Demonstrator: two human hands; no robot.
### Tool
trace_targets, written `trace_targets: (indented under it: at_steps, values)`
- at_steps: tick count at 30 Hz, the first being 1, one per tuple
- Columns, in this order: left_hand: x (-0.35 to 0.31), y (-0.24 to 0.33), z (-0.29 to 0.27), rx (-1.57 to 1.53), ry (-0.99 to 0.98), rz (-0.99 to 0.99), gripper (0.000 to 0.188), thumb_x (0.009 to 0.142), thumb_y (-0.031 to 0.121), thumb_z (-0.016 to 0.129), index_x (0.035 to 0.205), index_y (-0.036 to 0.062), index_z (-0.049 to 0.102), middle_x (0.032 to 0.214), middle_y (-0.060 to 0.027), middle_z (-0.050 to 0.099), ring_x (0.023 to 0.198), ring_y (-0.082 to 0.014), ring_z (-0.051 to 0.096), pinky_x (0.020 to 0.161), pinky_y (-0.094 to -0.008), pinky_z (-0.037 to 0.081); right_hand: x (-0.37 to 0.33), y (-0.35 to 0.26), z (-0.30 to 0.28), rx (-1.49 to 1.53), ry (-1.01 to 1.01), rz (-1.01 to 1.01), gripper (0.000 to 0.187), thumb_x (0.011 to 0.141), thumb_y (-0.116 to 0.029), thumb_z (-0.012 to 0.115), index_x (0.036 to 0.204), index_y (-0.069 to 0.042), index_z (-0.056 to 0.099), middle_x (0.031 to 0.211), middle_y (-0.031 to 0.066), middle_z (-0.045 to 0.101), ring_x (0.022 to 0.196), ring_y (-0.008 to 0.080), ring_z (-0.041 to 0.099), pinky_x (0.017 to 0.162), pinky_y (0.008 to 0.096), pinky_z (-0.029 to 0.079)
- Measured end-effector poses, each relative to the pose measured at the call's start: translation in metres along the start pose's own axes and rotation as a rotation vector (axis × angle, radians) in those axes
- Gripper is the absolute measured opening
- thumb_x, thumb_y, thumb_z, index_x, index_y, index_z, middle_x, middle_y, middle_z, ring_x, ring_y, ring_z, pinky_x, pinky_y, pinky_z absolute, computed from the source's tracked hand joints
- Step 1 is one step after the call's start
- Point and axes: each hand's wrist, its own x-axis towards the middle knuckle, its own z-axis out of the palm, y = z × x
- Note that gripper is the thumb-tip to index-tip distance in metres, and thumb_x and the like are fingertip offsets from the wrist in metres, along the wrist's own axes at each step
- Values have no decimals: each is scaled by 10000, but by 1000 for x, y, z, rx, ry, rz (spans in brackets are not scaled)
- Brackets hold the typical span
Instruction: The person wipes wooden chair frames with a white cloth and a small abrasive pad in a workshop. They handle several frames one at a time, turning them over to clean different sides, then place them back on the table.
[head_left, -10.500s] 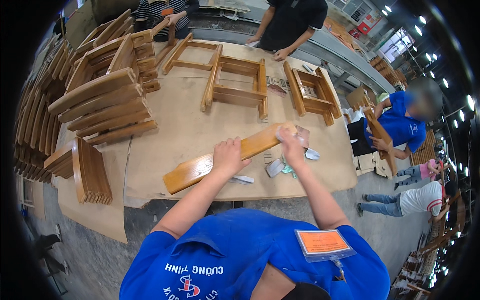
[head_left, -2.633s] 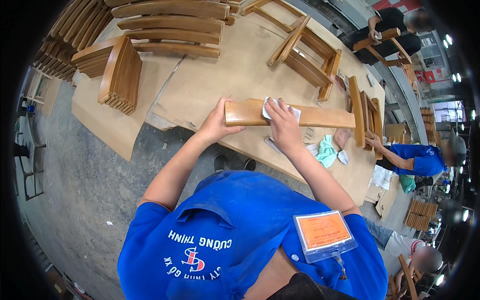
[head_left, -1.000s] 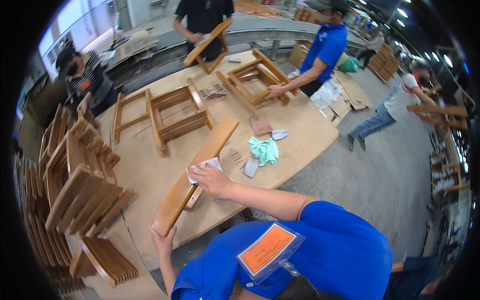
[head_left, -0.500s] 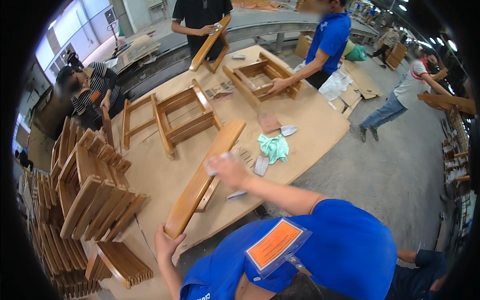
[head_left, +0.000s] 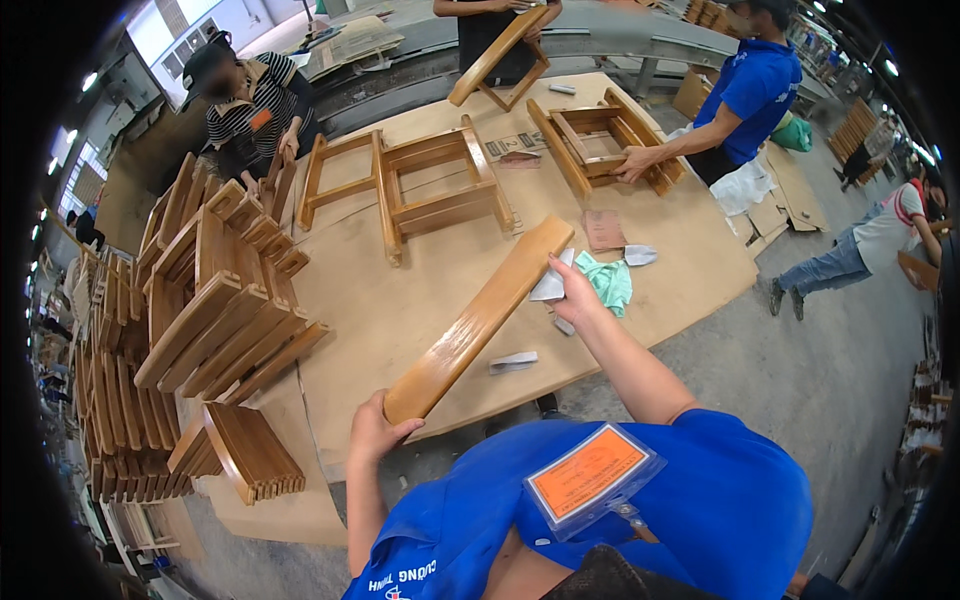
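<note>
A long varnished wooden board slants across in front of me, its near end toward my body. My left hand is closed around that near end, thumb on the upper face. At the board's far end, my right hand has its fingers closed on a folded grey-white sheet, apparently sandpaper, and meets the board's right edge. Just beyond the right hand lies a crumpled mint-green cloth. The board's underside is hidden.
Brown sheeting covers the worktable. A brown sandpaper piece and grey folded pads lie on it. Wooden frames stand farther back; stacked wooden parts crowd the left. Co-workers' hands work at the far side.
My right hand has gone from rubbing the board's middle to its far right edge. The board has been tipped and shifted right. The whole view has swung, moving the table's things to the right.
</note>
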Motion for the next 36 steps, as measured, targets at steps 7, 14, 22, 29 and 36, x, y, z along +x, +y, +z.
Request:
trace_targets:
  at_steps: [7,14,22,29,36]
  values:
    - [-35,-27,28,-122,104,-16,593,653,236,852,1107,-28,578,975,-193,678,916,-268,664,792,-357,512,-3,-5,98,-242,-205,-312,539,861,-26,628,1338,-36,378,1258,115,533,1165,238,530,962,379,454]
    - [-36,-46,97,-413,-160,-144,508,739,215,805,1109,-34,563,964,-150,668,856,-222,644,774,-353,509,-46,11,199,-592,-569,-477,665,852,-57,650,1413,-3,297,1273,131,537,1157,212,532,970,346,433]
    - [-17,11,10,-218,528,272,680,738,222,787,1292,-11,469,1093,-168,603,1018,-270,579,883,-367,449,-94,30,198,-966,-1019,-542,593,872,-56,604,1411,-26,359,1323,163,520,1220,230,501,1026,350,390]
    - [4,68,-31,-261,751,484,451,881,140,618,1280,-14,477,1171,-182,572,1084,-278,553,937,-357,423,-87,38,169,-1073,-1273,-207,542,895,-49,563,1412,-56,402,1335,154,530,1205,208,516,1004,326,412]
    - [40,79,-17,-432,988,446,290,946,131,538,1193,-20,537,1148,-127,589,1068,-198,539,933,-315,415,-85,76,134,-1280,-1016,-1037,613,853,-63,582,1420,-36,350,1414,193,411,1219,350,461,1022,413,373]
